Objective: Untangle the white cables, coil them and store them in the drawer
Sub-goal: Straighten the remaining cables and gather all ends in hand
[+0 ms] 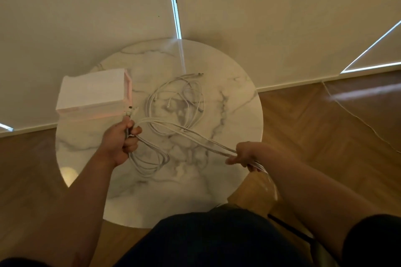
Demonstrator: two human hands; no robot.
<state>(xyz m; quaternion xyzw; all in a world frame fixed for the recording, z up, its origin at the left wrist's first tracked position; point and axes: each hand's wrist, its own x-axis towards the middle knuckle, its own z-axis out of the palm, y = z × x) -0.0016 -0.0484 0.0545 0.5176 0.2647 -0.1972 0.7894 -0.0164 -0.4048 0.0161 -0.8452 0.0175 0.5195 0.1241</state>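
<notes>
On the round marble bench (227, 115), the white cables (184, 97) are lying in a loose tangle beside the white drawer box (93, 91), whose inside is not showing. The left hand (120, 143) is gripping several cable ends, fingers curled round them; the right hand (244, 155) is clutching the stretched strands.

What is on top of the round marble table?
A white drawer box at its left and loose white cables in the middle. The person's lap covers its near edge.
</notes>
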